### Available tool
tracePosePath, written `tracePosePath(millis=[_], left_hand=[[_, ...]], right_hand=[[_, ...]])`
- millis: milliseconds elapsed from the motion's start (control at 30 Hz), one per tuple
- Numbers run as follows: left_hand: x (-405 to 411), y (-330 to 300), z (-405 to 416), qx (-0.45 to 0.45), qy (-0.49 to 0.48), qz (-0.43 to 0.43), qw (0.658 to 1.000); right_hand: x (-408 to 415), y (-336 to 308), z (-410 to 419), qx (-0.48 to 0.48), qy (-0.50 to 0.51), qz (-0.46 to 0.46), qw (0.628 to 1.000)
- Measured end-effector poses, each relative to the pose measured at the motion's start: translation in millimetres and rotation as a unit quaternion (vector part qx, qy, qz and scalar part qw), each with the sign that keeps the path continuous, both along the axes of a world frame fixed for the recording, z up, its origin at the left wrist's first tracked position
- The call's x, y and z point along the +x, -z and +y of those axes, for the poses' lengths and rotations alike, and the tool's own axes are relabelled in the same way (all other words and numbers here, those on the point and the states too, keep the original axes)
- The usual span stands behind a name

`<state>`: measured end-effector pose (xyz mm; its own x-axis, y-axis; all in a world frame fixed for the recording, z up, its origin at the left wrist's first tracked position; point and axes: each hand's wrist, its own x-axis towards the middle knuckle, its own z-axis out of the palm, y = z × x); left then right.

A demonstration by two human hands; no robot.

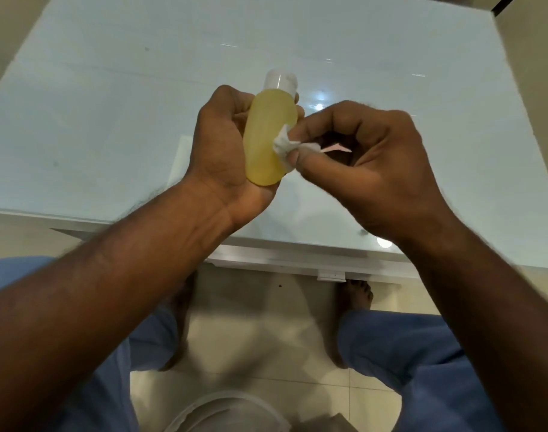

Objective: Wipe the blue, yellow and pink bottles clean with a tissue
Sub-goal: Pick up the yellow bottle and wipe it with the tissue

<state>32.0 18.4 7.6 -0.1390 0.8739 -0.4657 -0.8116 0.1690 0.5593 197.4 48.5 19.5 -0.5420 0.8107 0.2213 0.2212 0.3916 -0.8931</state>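
Wiping the yellow bottle (268, 141): your left hand (225, 151) grips it; right fingers (300, 159) pinch the tissue (283, 146); next, turn the bottle.

Glossy white table (110, 98), beige tiled floor (260, 347), white round container (225, 413) at bottom edge

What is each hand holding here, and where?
Left hand grips the yellow bottle around its body. Right hand pinches a tissue wad.
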Motion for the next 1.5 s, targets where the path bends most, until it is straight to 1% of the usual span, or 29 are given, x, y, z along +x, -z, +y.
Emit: tracePosePath(millis=[100,200,233,300,367,433,500,533,667,733,800,900,1100,1167,1333,1500], left_hand=[[-1,0,1,0.003,-0.004,-0.018,1.0],[-2,-1,2,0.013,0.029,-0.026,0.999],[-2,-2,3,0.012,0.033,-0.036,0.999],[-3,-3,5,0.014,0.018,-0.059,0.998],[-2,-1,6,0.032,0.009,-0.06,0.998],[0,-2,4,0.021,0.007,-0.011,1.0],[4,-5,0,0.01,0.029,0.041,0.999],[7,-7,-2,0.007,0.041,0.061,0.997],[13,-8,-3,0.021,0.068,0.132,0.989],[12,-6,-3,0.035,0.073,0.144,0.986],[11,-6,-3,0.036,0.067,0.141,0.987],[11,-6,-3,0.033,0.068,0.122,0.99],[8,-1,-1,0.04,0.041,0.034,0.998],[5,1,0,0.036,0.034,0.018,0.999],[8,0,-2,0.011,0.005,0.012,1.0],[10,2,-1,0.026,-0.022,-0.038,0.999]], right_hand=[[-1,0,-5,-0.02,-0.048,-0.026,0.998],[-1,0,-10,-0.027,-0.104,-0.07,0.992],[-1,-2,-10,-0.026,-0.115,-0.062,0.991],[0,-6,-6,-0.044,-0.104,0.008,0.994],[3,-10,2,-0.034,-0.033,0.077,0.996],[7,-10,11,-0.009,0.048,0.103,0.994],[10,-6,17,0.008,0.106,0.094,0.99],[11,-4,19,0.013,0.12,0.085,0.989],[6,-2,16,0.019,0.089,0.046,0.995],[4,-2,13,0.022,0.078,0.034,0.996],[4,-1,12,0.018,0.068,0.03,0.997],[5,-1,12,-0.018,0.053,0.036,0.998],[2,-3,6,-0.057,0.014,0.044,0.997],[1,-1,5,-0.059,0.001,0.043,0.997],[0,-1,4,-0.058,-0.011,0.041,0.997],[-2,-2,3,-0.071,-0.013,0.052,0.996]])
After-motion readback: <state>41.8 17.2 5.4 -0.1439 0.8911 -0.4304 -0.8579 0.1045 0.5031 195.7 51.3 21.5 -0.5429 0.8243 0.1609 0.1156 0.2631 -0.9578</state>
